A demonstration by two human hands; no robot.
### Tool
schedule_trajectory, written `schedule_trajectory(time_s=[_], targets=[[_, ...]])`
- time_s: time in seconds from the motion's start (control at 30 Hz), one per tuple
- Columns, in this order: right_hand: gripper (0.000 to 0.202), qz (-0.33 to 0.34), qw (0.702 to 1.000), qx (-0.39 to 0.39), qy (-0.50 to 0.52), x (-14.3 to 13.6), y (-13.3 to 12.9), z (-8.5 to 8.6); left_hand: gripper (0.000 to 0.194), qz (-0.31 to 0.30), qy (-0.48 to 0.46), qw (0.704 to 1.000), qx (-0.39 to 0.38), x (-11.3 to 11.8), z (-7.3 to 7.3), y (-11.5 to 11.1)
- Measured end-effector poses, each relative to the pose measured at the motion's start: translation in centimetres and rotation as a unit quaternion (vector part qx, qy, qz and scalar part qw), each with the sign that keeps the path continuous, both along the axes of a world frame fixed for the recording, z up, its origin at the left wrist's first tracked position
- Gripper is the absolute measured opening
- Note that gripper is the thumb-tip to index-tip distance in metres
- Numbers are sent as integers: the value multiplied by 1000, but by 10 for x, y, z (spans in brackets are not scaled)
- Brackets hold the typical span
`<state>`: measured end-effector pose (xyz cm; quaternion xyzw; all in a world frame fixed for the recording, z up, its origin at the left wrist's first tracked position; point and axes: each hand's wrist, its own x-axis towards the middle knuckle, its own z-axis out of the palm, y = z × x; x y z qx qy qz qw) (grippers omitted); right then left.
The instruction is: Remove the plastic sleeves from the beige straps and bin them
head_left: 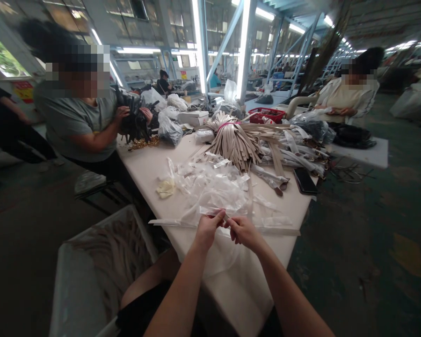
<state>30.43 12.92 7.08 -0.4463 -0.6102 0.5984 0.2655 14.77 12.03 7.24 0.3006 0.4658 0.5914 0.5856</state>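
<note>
A long pale strap lies crosswise near the front of the table, its left part looking wrapped in clear plastic. My left hand is closed on it near the middle, thumb and fingers pinched together. Close by on the right, my right hand also pinches the strap, fingers curled. The bit between the fingertips is small and partly hidden. Just beyond both hands spreads a heap of crumpled clear plastic sleeves. A crumpled yellowish piece sits at the heap's left side.
Behind the heap stands a tied bundle of beige straps, with plastic-wrapped straps beside it. A black phone lies at the table's right edge. A white bin of straps stands lower left. Co-workers are at left and right.
</note>
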Motion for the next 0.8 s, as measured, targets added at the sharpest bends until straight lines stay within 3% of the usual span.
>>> schedule_trajectory(time_s=[0.13, 0.3, 0.43, 0.53, 0.67, 0.8], targets=[[49, -9, 999, 35, -39, -3, 0, 6, 54, 50, -78, 996, 11, 4, 0, -2], [46, -2, 996, 82, -24, -2, -6, 16, 36, 3, -155, 988, -9, 9, 7, -8], [46, -6, 996, 82, -33, 2, -10, 18, 27, -30, -149, 988, -4, 9, 14, -13], [47, -17, 996, 72, -43, 3, -12, 17, 33, -14, -141, 990, 1, 11, 17, -15], [47, -10, 995, 94, -36, 2, -14, 19, 34, 28, -128, 991, -5, 18, 13, -18], [47, 3, 995, 101, -21, 2, -15, 23, 34, 14, -119, 993, -21, 25, 8, -24]])
